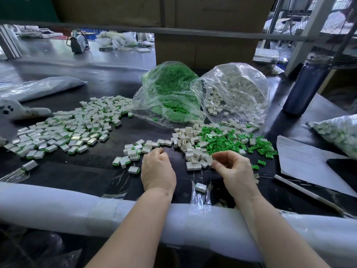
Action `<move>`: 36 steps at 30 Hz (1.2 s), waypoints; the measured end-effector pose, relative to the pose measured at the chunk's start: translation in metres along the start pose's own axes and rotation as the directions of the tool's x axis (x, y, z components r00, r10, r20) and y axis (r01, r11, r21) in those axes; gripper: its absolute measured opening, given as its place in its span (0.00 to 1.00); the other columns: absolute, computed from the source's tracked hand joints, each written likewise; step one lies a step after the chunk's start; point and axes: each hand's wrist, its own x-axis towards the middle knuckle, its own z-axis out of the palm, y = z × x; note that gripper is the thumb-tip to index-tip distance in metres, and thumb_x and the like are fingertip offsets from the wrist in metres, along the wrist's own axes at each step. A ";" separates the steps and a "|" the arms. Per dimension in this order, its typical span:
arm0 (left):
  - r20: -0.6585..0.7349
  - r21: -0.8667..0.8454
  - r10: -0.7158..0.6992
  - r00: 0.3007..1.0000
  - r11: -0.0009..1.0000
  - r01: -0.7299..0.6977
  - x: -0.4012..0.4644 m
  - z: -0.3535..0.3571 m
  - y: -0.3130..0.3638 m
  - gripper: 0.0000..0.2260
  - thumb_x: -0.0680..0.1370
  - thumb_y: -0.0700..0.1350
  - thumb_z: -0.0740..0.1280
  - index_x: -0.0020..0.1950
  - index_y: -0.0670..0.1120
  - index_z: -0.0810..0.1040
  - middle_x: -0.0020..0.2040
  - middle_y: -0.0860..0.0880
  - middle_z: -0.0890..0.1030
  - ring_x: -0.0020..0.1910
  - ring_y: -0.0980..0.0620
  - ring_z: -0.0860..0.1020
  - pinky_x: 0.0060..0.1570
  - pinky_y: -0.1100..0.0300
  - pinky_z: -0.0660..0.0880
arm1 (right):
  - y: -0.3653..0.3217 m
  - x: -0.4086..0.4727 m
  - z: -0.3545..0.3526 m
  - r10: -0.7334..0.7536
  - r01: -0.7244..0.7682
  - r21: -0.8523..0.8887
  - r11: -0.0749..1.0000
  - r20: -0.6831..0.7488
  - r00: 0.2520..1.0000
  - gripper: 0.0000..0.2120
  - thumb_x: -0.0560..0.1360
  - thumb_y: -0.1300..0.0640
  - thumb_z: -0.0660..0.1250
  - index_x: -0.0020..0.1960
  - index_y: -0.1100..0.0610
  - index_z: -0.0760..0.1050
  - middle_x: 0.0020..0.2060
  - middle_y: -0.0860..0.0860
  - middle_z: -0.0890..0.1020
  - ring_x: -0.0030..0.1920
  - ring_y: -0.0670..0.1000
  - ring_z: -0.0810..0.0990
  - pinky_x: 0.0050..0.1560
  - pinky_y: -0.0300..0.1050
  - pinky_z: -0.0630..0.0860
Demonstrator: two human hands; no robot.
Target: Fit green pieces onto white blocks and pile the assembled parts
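Note:
Loose white blocks (190,144) lie in a heap at mid-table, beside a scatter of green pieces (229,142) to their right. My right hand (232,167) has curled fingers at the near edge of that heap and pinches a white block (209,159). My left hand (157,169) rests knuckles-up on the dark table, its fingers curled under; whether it holds anything is hidden. Assembled white-and-green parts (65,128) spread in a wide pile on the left, and a few more (131,151) lie just left of my left hand.
Two open clear bags stand behind: one of green pieces (170,93), one of white blocks (237,89). A dark bottle (307,86) is at the right, paper sheets (309,163) and another bag (338,136) further right. White foam padding (58,206) lines the near table edge.

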 end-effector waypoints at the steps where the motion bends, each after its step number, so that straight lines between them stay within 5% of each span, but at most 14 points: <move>1: -0.011 0.023 -0.017 1.000 1.000 0.017 0.000 -0.001 0.000 0.16 0.78 0.36 0.57 0.64 0.43 0.73 0.68 0.50 0.69 0.67 0.48 0.64 0.66 0.59 0.63 | 0.000 0.000 0.000 0.002 -0.002 -0.001 1.000 -0.006 1.000 0.11 0.71 0.66 0.71 0.41 0.50 0.77 0.37 0.47 0.81 0.39 0.45 0.80 0.40 0.28 0.74; 7: -0.065 0.038 -0.031 0.997 0.999 0.034 0.002 -0.005 -0.004 0.20 0.77 0.39 0.62 0.69 0.44 0.68 0.74 0.49 0.60 0.75 0.49 0.48 0.73 0.54 0.42 | 0.002 0.001 -0.001 0.026 -0.027 -0.031 0.999 -0.038 0.999 0.08 0.72 0.65 0.70 0.43 0.53 0.78 0.38 0.48 0.81 0.40 0.45 0.80 0.40 0.26 0.74; 12: -0.215 -0.212 0.186 0.959 0.949 -0.232 -0.007 -0.008 0.007 0.14 0.75 0.40 0.67 0.60 0.46 0.78 0.56 0.48 0.77 0.59 0.47 0.69 0.59 0.58 0.62 | 0.000 0.001 0.000 0.016 -0.017 -0.042 0.999 -0.026 1.000 0.11 0.71 0.67 0.70 0.40 0.50 0.77 0.37 0.48 0.81 0.40 0.45 0.80 0.41 0.27 0.75; 15: -0.177 -0.375 0.304 0.936 0.859 -0.350 -0.012 -0.010 0.011 0.09 0.74 0.42 0.69 0.54 0.45 0.81 0.45 0.50 0.79 0.48 0.49 0.73 0.49 0.62 0.70 | -0.003 0.000 0.001 -0.011 0.011 -0.022 1.000 0.004 1.000 0.11 0.70 0.67 0.71 0.39 0.50 0.77 0.37 0.47 0.82 0.39 0.45 0.80 0.41 0.30 0.76; 19: -0.040 -0.508 0.436 0.899 0.766 -0.394 -0.015 -0.011 0.016 0.13 0.74 0.47 0.70 0.56 0.45 0.80 0.46 0.51 0.82 0.46 0.52 0.77 0.50 0.60 0.74 | -0.010 -0.003 0.003 -0.085 0.083 0.026 0.996 0.093 0.992 0.10 0.69 0.67 0.73 0.40 0.53 0.78 0.36 0.49 0.82 0.38 0.44 0.81 0.42 0.32 0.76; 23: -0.017 -0.618 0.428 0.904 0.706 -0.346 -0.014 -0.011 0.016 0.07 0.72 0.40 0.72 0.50 0.43 0.82 0.46 0.49 0.83 0.44 0.55 0.80 0.51 0.66 0.75 | -0.012 -0.006 0.006 -0.098 0.090 0.050 0.995 0.189 0.977 0.10 0.68 0.69 0.73 0.41 0.55 0.78 0.37 0.48 0.83 0.38 0.43 0.82 0.42 0.32 0.76; 29: 0.029 -0.611 0.380 0.924 0.739 -0.285 -0.013 -0.010 0.014 0.06 0.73 0.40 0.71 0.50 0.43 0.82 0.42 0.55 0.79 0.40 0.65 0.76 0.46 0.80 0.69 | 0.001 0.002 -0.003 -0.031 -0.043 -0.460 0.887 -0.153 0.988 0.11 0.74 0.64 0.66 0.55 0.55 0.78 0.52 0.49 0.79 0.57 0.52 0.74 0.61 0.45 0.68; 33: 0.069 -0.600 0.365 0.928 0.759 -0.254 -0.012 -0.009 0.012 0.08 0.74 0.40 0.70 0.52 0.44 0.81 0.44 0.54 0.79 0.42 0.60 0.76 0.50 0.75 0.72 | 0.005 0.004 -0.002 0.068 -0.128 -0.612 0.780 -0.120 0.990 0.21 0.78 0.63 0.59 0.69 0.51 0.69 0.69 0.48 0.69 0.71 0.50 0.61 0.70 0.48 0.55; 36: 0.106 -0.600 0.358 0.928 0.767 -0.227 -0.012 -0.009 0.012 0.09 0.74 0.40 0.69 0.54 0.46 0.81 0.45 0.54 0.79 0.42 0.61 0.76 0.52 0.71 0.73 | 0.005 0.005 0.000 0.070 -0.096 -0.648 0.755 -0.066 0.995 0.23 0.78 0.66 0.57 0.70 0.49 0.68 0.69 0.47 0.69 0.70 0.50 0.62 0.71 0.48 0.56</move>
